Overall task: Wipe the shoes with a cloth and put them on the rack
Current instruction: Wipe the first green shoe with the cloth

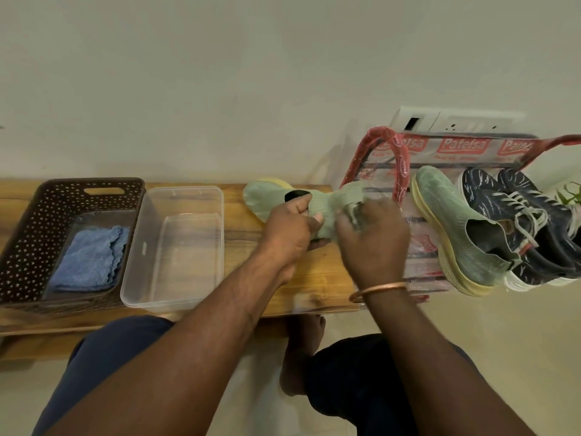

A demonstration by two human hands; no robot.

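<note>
A pale green slip-on shoe (pixel 261 199) with a yellow sole lies over the wooden bench (pixel 317 278), toe to the left. My left hand (pixel 289 231) grips it at the black collar. My right hand (pixel 374 240), blurred, pinches a pale green cloth (pixel 344 195) against the shoe's heel end. To the right, the rack (pixel 459 146), wrapped in clear plastic with red labels, carries the matching green shoe (pixel 446 221) and two dark blue lace-up sneakers (pixel 503 209).
At the bench's left end a brown perforated basket (pixel 28 221) holds a folded blue cloth (pixel 91 259). A clear plastic tub (pixel 176 247) sits beside it. A white wall socket (pixel 456 119) is above the rack. My knees and one bare foot are below the bench edge.
</note>
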